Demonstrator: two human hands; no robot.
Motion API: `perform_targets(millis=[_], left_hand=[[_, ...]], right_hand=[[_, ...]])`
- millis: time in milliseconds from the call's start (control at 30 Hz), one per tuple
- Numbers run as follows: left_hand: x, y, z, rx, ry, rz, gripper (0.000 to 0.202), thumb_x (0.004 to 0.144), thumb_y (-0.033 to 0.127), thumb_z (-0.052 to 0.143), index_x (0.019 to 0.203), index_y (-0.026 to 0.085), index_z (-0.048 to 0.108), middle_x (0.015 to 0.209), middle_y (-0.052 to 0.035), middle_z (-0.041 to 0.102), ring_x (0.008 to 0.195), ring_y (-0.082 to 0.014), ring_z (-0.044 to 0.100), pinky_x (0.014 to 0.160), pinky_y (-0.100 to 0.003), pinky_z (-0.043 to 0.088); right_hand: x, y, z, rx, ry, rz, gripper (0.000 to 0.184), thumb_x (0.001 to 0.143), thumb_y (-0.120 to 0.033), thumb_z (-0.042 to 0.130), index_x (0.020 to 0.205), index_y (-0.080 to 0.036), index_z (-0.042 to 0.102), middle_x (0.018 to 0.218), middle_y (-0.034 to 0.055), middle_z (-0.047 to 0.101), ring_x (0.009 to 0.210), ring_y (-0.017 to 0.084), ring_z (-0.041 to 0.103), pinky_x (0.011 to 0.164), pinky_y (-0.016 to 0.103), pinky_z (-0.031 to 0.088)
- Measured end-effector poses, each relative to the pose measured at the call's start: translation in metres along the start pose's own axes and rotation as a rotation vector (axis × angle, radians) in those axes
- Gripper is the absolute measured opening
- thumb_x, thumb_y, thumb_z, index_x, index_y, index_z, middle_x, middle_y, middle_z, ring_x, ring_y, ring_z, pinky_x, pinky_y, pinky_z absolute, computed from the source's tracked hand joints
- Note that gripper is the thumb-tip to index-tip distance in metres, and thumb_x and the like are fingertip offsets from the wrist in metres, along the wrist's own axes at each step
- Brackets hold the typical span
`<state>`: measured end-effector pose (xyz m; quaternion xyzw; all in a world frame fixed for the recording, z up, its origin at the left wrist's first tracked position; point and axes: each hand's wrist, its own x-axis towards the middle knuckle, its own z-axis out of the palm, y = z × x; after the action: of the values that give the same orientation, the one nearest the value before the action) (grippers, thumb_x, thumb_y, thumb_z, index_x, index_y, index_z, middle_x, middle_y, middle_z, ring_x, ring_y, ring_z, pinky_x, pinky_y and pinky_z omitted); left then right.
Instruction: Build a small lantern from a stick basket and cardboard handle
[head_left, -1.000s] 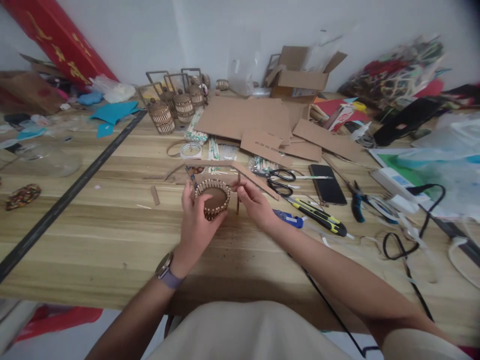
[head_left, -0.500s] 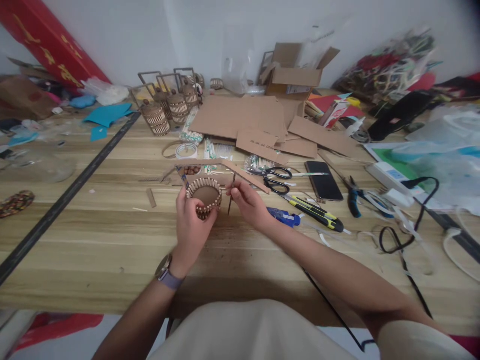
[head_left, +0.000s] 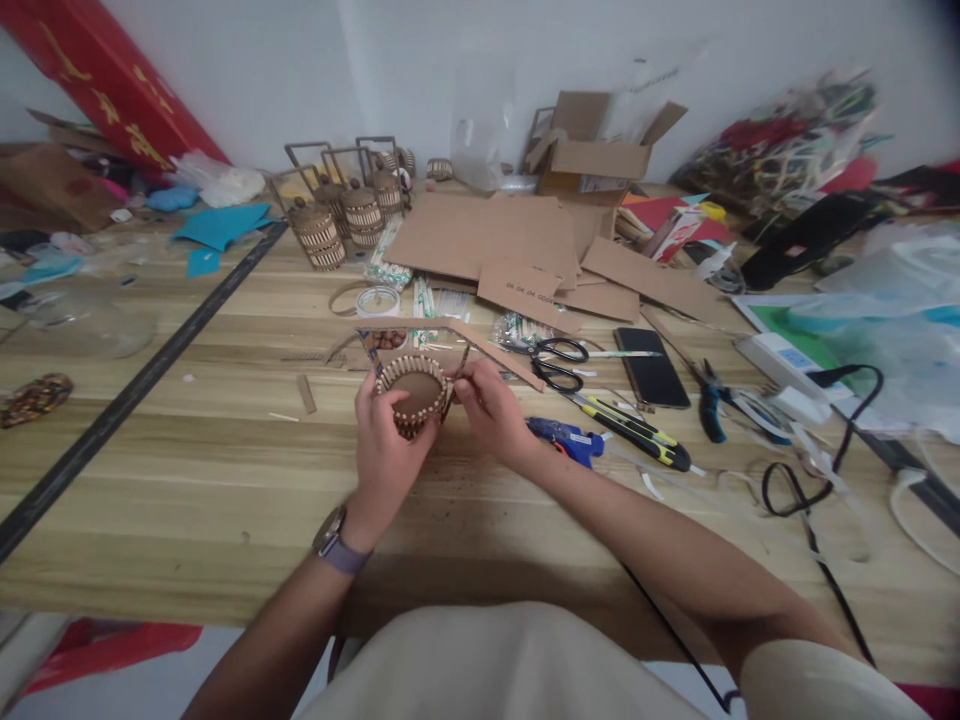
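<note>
Head view: left hand (head_left: pixel 384 430) has thumb and fingers wrapped around a small round basket (head_left: pixel 411 392) with stick-lined sides, open top facing up, above the wooden table (head_left: pixel 292 520). Right hand (head_left: pixel 487 405) is pinching a thin brown strip (head_left: pixel 448 402) up against the basket's right side, can't tell if they're touching tbh. Blue glue gun (head_left: pixel 568 441) sits just right of that hand, black-handled scissors (head_left: pixel 559 376) near it.

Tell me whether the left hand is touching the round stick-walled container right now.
Touching: the head view shows the left hand wrapped around the near-left side of the round stick-walled container, its thumb hooked over the rim.
</note>
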<state>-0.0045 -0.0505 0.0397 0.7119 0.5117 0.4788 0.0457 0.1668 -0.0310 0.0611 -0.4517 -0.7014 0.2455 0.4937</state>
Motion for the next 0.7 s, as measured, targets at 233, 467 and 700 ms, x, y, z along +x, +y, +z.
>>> perform_targets(millis=[233, 467, 700], left_hand=[[-0.001, -0.007, 0.002, -0.061, -0.022, 0.024, 0.061, 0.084, 0.031, 0.078, 0.133, 0.021, 0.043, 0.149, -0.0205, 0.041, 0.144, -0.0341, 0.04, 0.118, -0.056, 0.036], [-0.003, -0.025, -0.001, -0.238, -0.123, -0.043, 0.098, 0.081, 0.039, 0.082, 0.156, 0.021, 0.021, 0.158, -0.0231, 0.033, 0.15, -0.0344, 0.034, 0.121, -0.054, 0.035], [-0.007, -0.04, 0.006, -0.468, -0.245, -0.211, 0.114, 0.078, 0.038, 0.084, 0.16, 0.024, 0.007, 0.16, -0.0236, 0.034, 0.145, -0.0341, 0.044, 0.115, -0.053, 0.044]], right_hand=[[-0.001, 0.0, 0.002, -0.062, -0.041, -0.006, 0.023, 0.098, -0.031, 0.048, 0.113, -0.022, 0.063, 0.095, 0.0086, 0.067, 0.089, 0.024, 0.06, 0.083, 0.039, 0.05], [0.005, 0.001, -0.014, -0.043, -0.163, -0.128, 0.013, 0.097, -0.031, 0.055, 0.097, -0.021, 0.063, 0.099, 0.0094, 0.061, 0.09, 0.022, 0.058, 0.082, 0.039, 0.052], [0.017, -0.009, -0.03, -0.089, -0.344, -0.207, 0.012, 0.095, -0.029, 0.058, 0.096, -0.024, 0.069, 0.118, 0.0135, 0.062, 0.113, 0.027, 0.061, 0.092, 0.045, 0.055]])
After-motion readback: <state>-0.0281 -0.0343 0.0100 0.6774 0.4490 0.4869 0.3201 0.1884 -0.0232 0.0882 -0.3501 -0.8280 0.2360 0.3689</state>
